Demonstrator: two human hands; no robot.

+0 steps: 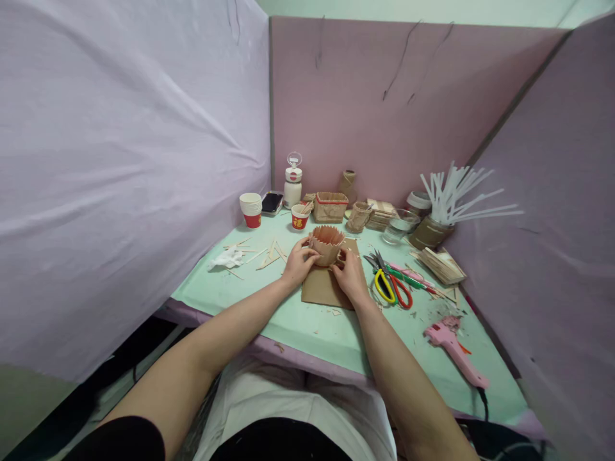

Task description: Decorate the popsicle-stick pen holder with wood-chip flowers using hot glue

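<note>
Fingers (305, 251) of both my hands pinch the little stick cup (327, 242) from either side.

Nearest me, the pink glue gun (454, 346) lies by the right edge of the table (269, 307). Past it, my left hand (298, 262) and right hand (350, 275) close on the cup's walls at the far end of the cardboard sheet (321, 288), mid-table. I judge that light, even pressure from both sides suits this hold, so the ring of sticks stays round and sits flat. Scissors (387, 282) lie just right of my right hand, loose sticks (271, 253) to the left. Farther back stand paper cups (251, 208) and a woven basket (330, 206).
</note>
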